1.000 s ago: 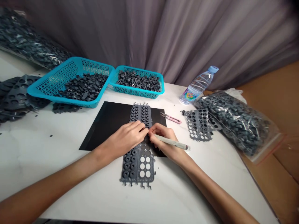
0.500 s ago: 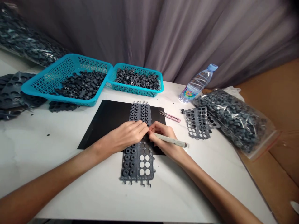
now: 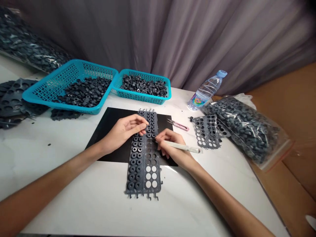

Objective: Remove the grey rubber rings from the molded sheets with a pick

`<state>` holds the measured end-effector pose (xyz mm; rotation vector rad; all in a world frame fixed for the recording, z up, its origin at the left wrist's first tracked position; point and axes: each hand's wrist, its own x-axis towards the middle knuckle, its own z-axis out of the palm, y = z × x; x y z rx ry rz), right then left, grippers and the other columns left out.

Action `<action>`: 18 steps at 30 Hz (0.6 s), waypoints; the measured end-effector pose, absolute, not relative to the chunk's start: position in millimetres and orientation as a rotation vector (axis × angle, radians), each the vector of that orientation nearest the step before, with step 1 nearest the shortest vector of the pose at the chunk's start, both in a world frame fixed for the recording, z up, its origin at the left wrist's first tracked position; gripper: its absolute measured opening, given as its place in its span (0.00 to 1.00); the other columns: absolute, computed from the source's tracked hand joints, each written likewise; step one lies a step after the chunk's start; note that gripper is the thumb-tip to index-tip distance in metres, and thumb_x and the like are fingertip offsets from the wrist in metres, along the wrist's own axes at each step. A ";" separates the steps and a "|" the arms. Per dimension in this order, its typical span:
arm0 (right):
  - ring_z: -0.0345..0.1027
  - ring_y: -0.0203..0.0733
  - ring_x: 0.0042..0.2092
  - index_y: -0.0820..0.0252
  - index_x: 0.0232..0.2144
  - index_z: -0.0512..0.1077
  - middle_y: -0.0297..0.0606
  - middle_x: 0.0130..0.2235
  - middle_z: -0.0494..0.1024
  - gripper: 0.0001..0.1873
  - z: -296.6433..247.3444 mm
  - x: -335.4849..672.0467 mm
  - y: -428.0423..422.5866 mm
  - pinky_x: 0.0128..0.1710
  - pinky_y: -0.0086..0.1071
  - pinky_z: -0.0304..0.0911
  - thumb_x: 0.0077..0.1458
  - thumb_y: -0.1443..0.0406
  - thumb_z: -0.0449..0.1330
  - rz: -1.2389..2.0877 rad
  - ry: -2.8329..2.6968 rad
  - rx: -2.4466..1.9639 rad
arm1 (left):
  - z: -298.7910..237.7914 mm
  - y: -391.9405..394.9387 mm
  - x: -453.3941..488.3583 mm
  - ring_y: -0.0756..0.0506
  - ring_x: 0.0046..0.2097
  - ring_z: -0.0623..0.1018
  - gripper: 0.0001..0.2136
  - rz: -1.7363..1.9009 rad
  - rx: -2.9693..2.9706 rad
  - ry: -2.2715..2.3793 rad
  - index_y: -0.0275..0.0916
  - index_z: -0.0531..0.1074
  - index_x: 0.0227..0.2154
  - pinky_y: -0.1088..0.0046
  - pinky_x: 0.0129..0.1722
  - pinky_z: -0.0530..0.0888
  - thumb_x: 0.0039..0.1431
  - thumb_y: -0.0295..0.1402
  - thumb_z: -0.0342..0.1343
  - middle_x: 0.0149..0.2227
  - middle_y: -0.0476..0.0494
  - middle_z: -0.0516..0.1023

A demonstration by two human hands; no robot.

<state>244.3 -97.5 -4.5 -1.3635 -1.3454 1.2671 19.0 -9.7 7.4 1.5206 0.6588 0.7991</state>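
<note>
A grey rubber sheet (image 3: 142, 177) of ring-shaped pieces lies lengthwise before me, partly over a black mat (image 3: 103, 141). Rings fill its left columns, while the lower right columns show round holes. My left hand (image 3: 124, 130) is over the sheet's upper left, thumb and fingertips drawn together; whatever they may pinch is too small to make out. A pen-like tool with a whitish wrapped handle (image 3: 184, 146) is gripped in my right hand (image 3: 174, 140), beside the sheet's right edge. The tool's tip is hidden by the fingers.
Two blue baskets (image 3: 61, 106) (image 3: 145, 98) of small dark pieces stand at the back left. To the right are pink-handled thread snips (image 3: 181, 126), a water bottle (image 3: 206, 90), a punched-out sheet (image 3: 206, 131) and a clear bag of pieces (image 3: 249, 131). More rubber sheets (image 3: 17, 98) lie far left.
My left hand has lifted off the sheet and moved up and left, its fingers turned inward. My right hand still holds the tool and has shifted little. More bare holes show.
</note>
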 end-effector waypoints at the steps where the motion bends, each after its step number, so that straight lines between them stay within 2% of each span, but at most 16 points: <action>1: 0.63 0.32 0.22 0.56 0.38 0.70 0.30 0.28 0.74 0.08 -4.7 247.1 -95.6 0.18 0.24 0.57 0.62 0.59 0.61 1.264 -1.312 -1.357 | 6.8 -10.1 19.3 0.48 0.41 0.79 0.12 0.777 1.471 0.635 0.37 0.75 0.47 0.71 0.47 0.77 0.68 0.39 0.62 0.42 0.44 0.78; 4: 0.61 0.31 0.20 0.57 0.38 0.70 0.30 0.26 0.74 0.10 -4.9 256.3 -89.6 0.16 0.23 0.58 0.61 0.57 0.63 1.199 -1.240 -1.370 | 8.8 -15.0 22.5 0.48 0.42 0.79 0.13 0.708 1.388 0.589 0.38 0.77 0.51 0.72 0.45 0.76 0.69 0.39 0.62 0.42 0.42 0.79; 8: 0.60 0.31 0.20 0.58 0.38 0.70 0.30 0.25 0.74 0.12 -5.8 263.3 -85.2 0.15 0.23 0.57 0.62 0.56 0.63 1.144 -1.196 -1.408 | 11.9 -20.4 25.9 0.48 0.41 0.79 0.12 0.676 1.317 0.565 0.38 0.81 0.49 0.72 0.45 0.76 0.69 0.38 0.62 0.41 0.41 0.81; 13: 0.62 0.31 0.21 0.57 0.38 0.70 0.30 0.27 0.74 0.11 -8.1 262.3 -85.7 0.17 0.23 0.58 0.63 0.56 0.63 1.171 -1.276 -1.401 | 11.2 -22.7 25.9 0.48 0.43 0.81 0.10 0.631 1.184 0.556 0.38 0.82 0.48 0.71 0.50 0.77 0.69 0.35 0.62 0.43 0.41 0.82; 18: 0.63 0.32 0.22 0.57 0.39 0.70 0.31 0.27 0.75 0.11 -8.3 262.9 -86.3 0.18 0.24 0.58 0.63 0.56 0.62 1.157 -1.315 -1.406 | 11.2 -25.8 26.5 0.45 0.45 0.83 0.12 0.560 1.158 0.547 0.37 0.81 0.50 0.66 0.54 0.78 0.68 0.35 0.63 0.45 0.38 0.84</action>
